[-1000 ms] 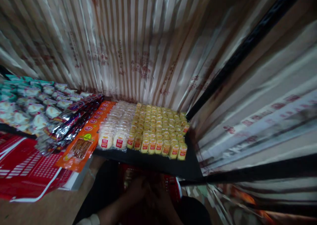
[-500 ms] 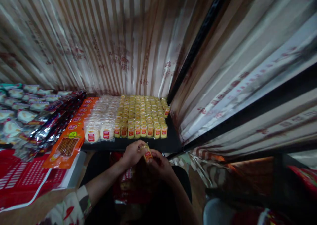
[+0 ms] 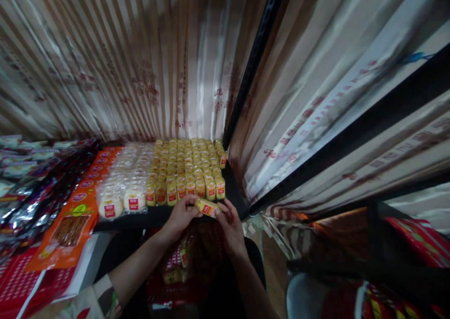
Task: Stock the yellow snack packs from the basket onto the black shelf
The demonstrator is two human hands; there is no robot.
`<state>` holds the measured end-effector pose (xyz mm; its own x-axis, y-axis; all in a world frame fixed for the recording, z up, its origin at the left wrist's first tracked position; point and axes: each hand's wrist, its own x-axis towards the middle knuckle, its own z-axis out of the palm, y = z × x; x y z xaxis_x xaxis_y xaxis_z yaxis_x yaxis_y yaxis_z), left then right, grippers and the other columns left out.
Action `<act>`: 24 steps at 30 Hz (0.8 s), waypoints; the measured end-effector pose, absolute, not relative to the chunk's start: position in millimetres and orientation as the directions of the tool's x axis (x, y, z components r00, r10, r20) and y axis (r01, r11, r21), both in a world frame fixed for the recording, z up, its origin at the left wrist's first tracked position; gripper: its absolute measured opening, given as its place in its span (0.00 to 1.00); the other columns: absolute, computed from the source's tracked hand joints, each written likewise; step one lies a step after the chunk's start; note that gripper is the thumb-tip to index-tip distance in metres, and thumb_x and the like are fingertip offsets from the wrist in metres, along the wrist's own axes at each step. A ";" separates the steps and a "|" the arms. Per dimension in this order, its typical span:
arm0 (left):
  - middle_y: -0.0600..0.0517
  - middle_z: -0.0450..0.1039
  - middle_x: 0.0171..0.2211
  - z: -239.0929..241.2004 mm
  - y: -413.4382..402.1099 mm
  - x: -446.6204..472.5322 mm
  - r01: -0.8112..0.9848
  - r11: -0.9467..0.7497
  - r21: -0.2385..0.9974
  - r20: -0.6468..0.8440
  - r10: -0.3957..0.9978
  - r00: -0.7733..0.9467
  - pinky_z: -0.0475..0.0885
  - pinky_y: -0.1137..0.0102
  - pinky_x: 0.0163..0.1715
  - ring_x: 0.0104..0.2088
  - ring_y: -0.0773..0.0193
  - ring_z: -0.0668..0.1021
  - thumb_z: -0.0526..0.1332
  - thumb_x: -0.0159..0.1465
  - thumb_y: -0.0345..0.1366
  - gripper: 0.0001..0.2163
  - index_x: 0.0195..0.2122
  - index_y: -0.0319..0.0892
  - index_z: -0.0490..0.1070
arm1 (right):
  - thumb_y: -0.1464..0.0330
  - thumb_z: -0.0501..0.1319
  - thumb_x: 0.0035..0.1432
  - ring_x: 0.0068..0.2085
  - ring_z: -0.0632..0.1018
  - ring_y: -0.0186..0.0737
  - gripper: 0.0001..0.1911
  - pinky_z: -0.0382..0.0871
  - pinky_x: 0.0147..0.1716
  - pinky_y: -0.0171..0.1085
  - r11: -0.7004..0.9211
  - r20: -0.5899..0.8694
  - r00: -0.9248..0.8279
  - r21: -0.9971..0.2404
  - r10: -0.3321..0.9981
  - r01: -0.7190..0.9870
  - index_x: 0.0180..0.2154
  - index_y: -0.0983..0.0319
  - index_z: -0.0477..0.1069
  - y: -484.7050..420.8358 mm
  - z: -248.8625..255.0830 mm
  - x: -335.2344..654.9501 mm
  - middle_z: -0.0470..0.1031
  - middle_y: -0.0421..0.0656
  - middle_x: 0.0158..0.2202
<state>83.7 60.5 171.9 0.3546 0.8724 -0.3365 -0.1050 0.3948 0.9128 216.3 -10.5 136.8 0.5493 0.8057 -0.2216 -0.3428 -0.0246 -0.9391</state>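
Both hands on one yellow snack pack [image 3: 206,208], held just off the front edge of the black bench [image 3: 154,218]. Left hand [image 3: 182,216] pinches the pack's left end, right hand [image 3: 229,219] pinches the right end, so both are clamped on it, one per end. Pack's long axis runs left-right, slightly tilted down to the right, roughly parallel to the bench edge.

Key relation: the pack sits directly in front of and just below the front row of the yellow pack block [image 3: 186,166], nearest its right-hand columns. Those stand upright, label facing out, while the held one lies sideways. Neither hand is clearly nearer the block.

Left of the block: white round cakes [image 3: 121,195], then orange packets [image 3: 75,216]. Striped curtain [image 3: 140,61] behind.
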 end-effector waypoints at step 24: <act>0.51 0.75 0.36 214.8 114.7 163.7 0.446 -0.353 0.823 0.013 0.795 0.607 0.71 0.70 0.38 0.35 0.64 0.76 0.59 0.58 0.35 0.16 0.48 0.42 0.69 | 0.56 0.61 0.51 0.48 0.75 0.46 0.29 0.69 0.48 0.44 0.126 0.103 0.500 -0.992 0.860 -0.012 0.53 0.60 0.67 41.2 165.1 269.9 0.76 0.46 0.46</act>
